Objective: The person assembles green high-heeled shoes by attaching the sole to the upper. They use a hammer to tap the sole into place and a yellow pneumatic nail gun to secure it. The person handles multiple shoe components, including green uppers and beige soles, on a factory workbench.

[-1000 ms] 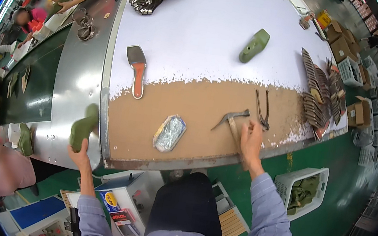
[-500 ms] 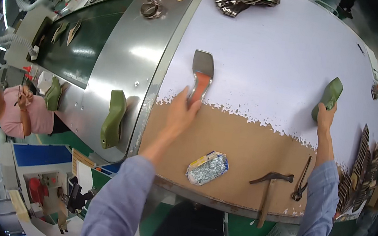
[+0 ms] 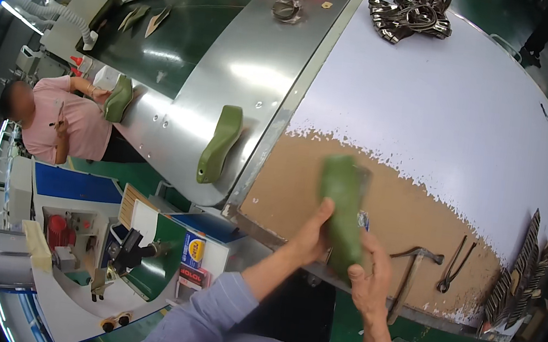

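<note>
A green shoe last [image 3: 344,210], slightly blurred, is held between my two hands over the near edge of the worktable. My left hand [image 3: 310,236] grips its left side, thumb up along the edge. Around its lower right end my right hand [image 3: 372,275] is closed. A grey edge shows along the last's upper right side, seemingly the grey-and-orange insole piece, mostly hidden behind it. Just right of my right hand lies a hammer [image 3: 408,283], with pincers [image 3: 454,267] beyond. Most of the foil packet [image 3: 364,220] is covered by the last and my hand.
Another green last [image 3: 220,144] stands on the metal table [image 3: 269,68] at the left. A person in pink [image 3: 75,116] has a hand by a further last [image 3: 118,99]. Shiny dark straps [image 3: 413,14] lie at the far edge, striped dark pieces [image 3: 514,276] at the right.
My right hand has brought the green last left and toward me. My left hand has come in with the insole piece to meet it. The view has shifted left.
</note>
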### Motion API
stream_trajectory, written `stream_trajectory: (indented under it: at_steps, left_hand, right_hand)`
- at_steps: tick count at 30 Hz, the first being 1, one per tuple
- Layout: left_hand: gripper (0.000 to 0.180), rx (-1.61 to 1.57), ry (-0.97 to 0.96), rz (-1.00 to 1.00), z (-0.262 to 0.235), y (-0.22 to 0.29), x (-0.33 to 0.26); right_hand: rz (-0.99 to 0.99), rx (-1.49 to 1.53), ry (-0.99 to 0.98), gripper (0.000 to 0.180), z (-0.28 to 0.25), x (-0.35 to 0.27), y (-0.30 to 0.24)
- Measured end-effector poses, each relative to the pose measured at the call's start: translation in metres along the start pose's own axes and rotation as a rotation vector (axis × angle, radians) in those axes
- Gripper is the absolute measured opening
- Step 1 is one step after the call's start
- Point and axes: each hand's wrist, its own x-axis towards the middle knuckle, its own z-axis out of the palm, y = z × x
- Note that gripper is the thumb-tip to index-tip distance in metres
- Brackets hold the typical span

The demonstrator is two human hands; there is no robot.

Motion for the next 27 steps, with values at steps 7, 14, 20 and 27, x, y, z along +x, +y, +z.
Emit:
stream_trajectory:
  at_steps: [7,14,20,27]
  left_hand:
    - [0.062,-0.144,-0.127,-0.050,-0.022,-0.022,-0.079]
    - [0.060,-0.010,-0.188,0.345,-0.013,0.000,-0.096]
    - [0.040,0.141,0.212,0.289,-0.103,-0.035,-0.106]
    - [0.030,1.283,0.205,0.547,-0.186,-0.011,-0.124]
  right_hand:
    - [0.315,0.658,-0.113,0.102,0.056,-0.076,-0.033]
    - [-0.278,-0.380,0.079,0.070,0.037,-0.106,0.031]
    - [-0.372,-0.435,0.048,0.065,0.070,-0.126,0.065]
    - [-0.332,-0.635,-0.004,0.036,0.101,-0.137,0.092]
